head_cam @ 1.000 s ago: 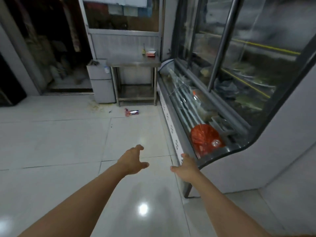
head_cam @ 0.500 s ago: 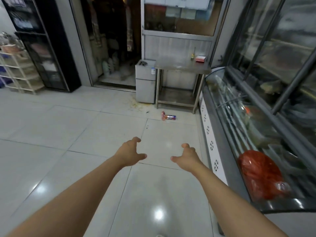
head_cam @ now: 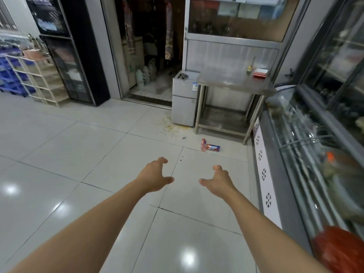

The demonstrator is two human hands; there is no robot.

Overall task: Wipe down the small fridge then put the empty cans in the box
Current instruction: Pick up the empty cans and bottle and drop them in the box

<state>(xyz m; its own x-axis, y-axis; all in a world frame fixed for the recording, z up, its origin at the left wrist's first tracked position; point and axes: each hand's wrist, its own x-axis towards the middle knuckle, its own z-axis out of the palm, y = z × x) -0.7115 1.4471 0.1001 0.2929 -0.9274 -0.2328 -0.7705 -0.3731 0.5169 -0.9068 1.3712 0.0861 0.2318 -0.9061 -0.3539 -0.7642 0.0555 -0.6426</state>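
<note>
Your left hand [head_cam: 152, 177] and right hand [head_cam: 218, 180] reach forward loosely spread and empty — free for the small grey two-door fridge [head_cam: 184, 99] well ahead.

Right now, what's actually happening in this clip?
A person stands on a tiled floor, both arms stretched forward. The left hand and right hand are empty, fingers loosely spread, touching nothing. Ahead, the small fridge stands beside a steel table, with something dark lying on its top. Two cans lie on the floor in front of the table, untouched. No cloth or box is in view, so neither step has visibly begun.
</note>
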